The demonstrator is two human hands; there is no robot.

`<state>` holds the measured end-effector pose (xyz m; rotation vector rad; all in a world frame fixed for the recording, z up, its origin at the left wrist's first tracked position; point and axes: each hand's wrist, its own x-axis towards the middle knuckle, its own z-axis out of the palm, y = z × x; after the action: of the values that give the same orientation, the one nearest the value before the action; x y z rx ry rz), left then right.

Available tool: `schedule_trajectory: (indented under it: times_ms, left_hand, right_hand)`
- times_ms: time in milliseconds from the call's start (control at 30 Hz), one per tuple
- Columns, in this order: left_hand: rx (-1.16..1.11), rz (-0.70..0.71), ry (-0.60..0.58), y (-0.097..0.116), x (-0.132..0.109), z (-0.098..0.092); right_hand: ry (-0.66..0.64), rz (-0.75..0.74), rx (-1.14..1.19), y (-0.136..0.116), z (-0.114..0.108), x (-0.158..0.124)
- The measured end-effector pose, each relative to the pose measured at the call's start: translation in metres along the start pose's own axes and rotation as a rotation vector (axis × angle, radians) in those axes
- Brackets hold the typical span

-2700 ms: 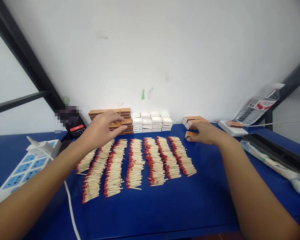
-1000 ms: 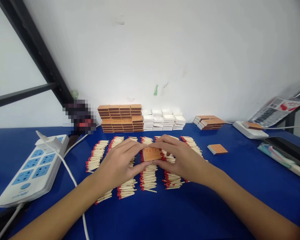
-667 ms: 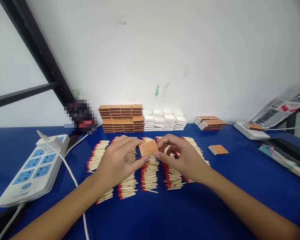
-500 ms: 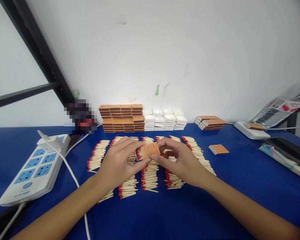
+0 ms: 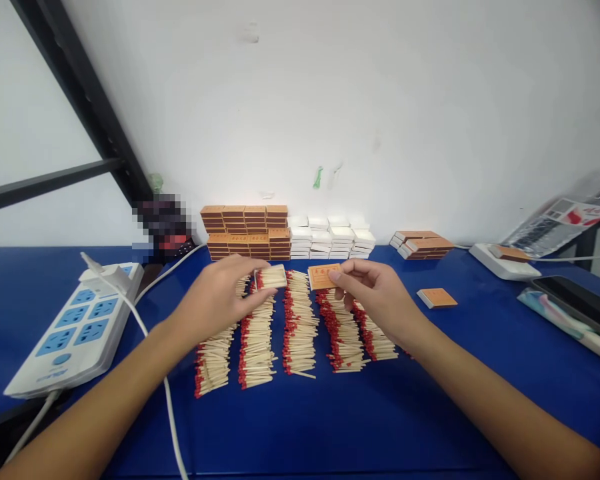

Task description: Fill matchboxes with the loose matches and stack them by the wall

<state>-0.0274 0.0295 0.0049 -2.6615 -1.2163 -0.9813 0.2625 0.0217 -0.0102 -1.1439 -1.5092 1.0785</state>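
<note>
Pinched in my left hand [image 5: 213, 297] is a white matchbox tray [image 5: 271, 277] with red-headed matches inside. My right hand [image 5: 373, 290] grips an orange printed matchbox sleeve [image 5: 323, 275] between thumb and fingers. A gap separates tray and sleeve, both held above the table. Below them, loose matches [image 5: 300, 327] lie in several long rows, their red heads mostly toward the left. Parts of the rows are hidden behind my hands.
Against the wall stand stacked brown matchboxes [image 5: 245, 233] and white trays [image 5: 330, 237]. More matchboxes [image 5: 423, 245] and a single matchbox [image 5: 437, 298] lie to the right. A power strip [image 5: 80, 327] with a white cable is at left, a phone [image 5: 580, 303] at far right.
The tray has come out of the sleeve. My left hand has moved left with the tray, my right hand slightly right with the sleeve, and both have risen in view.
</note>
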Motion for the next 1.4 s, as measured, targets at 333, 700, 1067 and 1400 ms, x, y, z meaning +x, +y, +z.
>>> schedule_trajectory:
  times_ms: [333, 700, 1067, 1400]
  left_hand:
    - [0.125, -0.269, -0.354, -0.092, -0.014, -0.063]
    - [0.160, -0.378, -0.460, -0.035, -0.107, -0.094]
    - [0.164, -0.297, -0.372, -0.026, -0.147, -0.070]
    - [0.143, -0.262, -0.361, -0.028, -0.136, -0.071]
  right_hand:
    - [0.058, -0.004, 0.001, 0.008, -0.014, 0.011]
    - [0.044, 0.006, -0.021, 0.008, -0.013, 0.008]
    - [0.068, -0.006, -0.033, 0.010, -0.012, 0.012]
    - [0.043, -0.019, -0.028, 0.015, -0.015, 0.014]
